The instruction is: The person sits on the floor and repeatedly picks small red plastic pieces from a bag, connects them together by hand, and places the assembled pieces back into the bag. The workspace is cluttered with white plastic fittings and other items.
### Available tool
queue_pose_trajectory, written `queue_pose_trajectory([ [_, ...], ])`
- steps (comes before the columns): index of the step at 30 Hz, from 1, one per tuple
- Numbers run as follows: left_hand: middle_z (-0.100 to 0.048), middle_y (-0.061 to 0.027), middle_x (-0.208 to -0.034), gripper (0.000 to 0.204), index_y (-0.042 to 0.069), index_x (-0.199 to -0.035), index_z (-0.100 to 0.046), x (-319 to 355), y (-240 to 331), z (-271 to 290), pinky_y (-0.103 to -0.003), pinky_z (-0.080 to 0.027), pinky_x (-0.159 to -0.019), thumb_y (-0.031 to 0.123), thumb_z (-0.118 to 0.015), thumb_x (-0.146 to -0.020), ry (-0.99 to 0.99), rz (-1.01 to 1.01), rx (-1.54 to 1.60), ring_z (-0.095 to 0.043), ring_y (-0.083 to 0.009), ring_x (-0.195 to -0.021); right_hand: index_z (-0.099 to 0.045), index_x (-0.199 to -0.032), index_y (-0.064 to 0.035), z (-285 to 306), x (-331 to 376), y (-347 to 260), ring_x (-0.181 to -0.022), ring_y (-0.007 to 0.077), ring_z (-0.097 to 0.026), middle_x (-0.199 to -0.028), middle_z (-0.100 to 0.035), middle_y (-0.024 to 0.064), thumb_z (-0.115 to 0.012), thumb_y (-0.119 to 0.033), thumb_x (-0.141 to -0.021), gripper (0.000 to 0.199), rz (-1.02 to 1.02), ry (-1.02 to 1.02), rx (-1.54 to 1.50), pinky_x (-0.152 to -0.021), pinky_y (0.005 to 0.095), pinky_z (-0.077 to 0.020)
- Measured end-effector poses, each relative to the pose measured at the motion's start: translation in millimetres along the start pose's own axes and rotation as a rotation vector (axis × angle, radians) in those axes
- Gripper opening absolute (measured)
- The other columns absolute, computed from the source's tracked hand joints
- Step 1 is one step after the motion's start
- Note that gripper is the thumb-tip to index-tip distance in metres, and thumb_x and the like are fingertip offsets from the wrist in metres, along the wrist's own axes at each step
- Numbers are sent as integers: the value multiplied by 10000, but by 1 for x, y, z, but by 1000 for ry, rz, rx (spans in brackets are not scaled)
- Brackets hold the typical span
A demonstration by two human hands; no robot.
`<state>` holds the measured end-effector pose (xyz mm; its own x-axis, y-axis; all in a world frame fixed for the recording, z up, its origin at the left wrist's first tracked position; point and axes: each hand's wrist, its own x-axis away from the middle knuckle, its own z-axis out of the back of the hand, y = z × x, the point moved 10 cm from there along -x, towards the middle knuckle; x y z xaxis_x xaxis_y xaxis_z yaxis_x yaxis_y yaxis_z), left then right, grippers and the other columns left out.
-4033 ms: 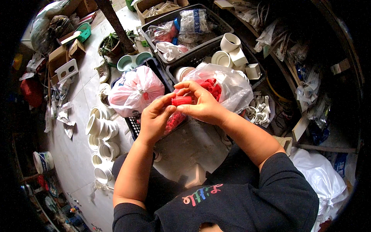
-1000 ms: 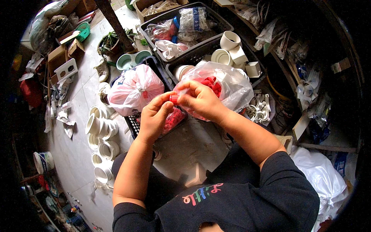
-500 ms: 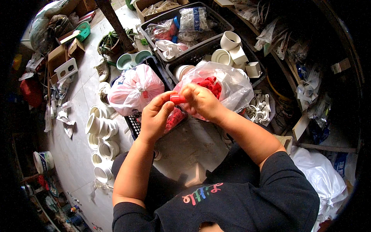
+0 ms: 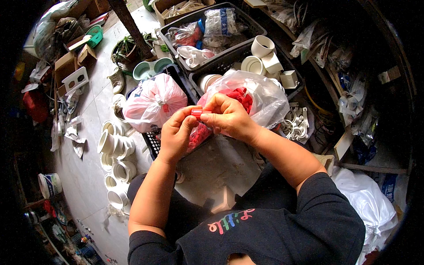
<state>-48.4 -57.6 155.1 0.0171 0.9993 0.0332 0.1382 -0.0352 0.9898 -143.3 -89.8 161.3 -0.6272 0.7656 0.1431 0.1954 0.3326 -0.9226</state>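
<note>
A small red plastic tube-shaped piece (image 4: pixel 197 113) is held level between my two hands, in front of the bags. My left hand (image 4: pixel 176 132) pinches its left end between thumb and forefinger. On its other end, the thumb and fingers of my right hand (image 4: pixel 233 117) are closed; whether a second small part sits in them is hidden. Just behind my right hand lies a clear plastic bag (image 4: pixel 270 93), open, with red pieces (image 4: pixel 240 98) inside. Below my left hand more red pieces (image 4: pixel 198 136) fill a bag at the edge of a black basket (image 4: pixel 154 142).
A tied pinkish bag (image 4: pixel 155 99) rests on the basket. White pipe fittings (image 4: pixel 117 145) stand in a row on the left floor. Farther off are a black crate (image 4: pixel 174 42), a potted plant (image 4: pixel 125 49) and a post (image 4: pixel 130 26). White clips (image 4: pixel 297 123) lie right.
My right hand has shifted slightly left and its thumb has come down onto the red piece, covering more of it. My left hand has barely moved.
</note>
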Motion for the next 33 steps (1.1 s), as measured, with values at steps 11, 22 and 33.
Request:
queue_pose_trajectory([
  [11,-569,-47,-981,316,-3,-1045,-544,-1,-14,-7,-236,-408,-787,260,-463,-889,-51,-30,-39,-529,-110,-878,-516,-794,-34,11,6,3,-565,68,-505,-693,-554,25,-644,-170,-763,190,-141,70,11,-466,193,-396],
  [22,-542,-123,-1065,209,53,-909,-571,12,-14,-105,-360,-432,-796,118,-618,-716,-516,-495,-762,-531,-302,-928,-578,-791,-28,105,27,-51,-621,126,-567,-665,-604,87,-637,-217,-676,230,-8,288,1188,-574,270,-451],
  [33,-581,-24,-760,202,147,-877,-580,-17,-23,-92,-352,-341,-780,136,-545,-678,-312,-524,-1132,-512,-216,-859,-471,-1172,-64,88,38,28,-1034,300,-488,-1118,-518,142,-761,-333,-516,766,-110,-344,1537,-888,361,-374],
])
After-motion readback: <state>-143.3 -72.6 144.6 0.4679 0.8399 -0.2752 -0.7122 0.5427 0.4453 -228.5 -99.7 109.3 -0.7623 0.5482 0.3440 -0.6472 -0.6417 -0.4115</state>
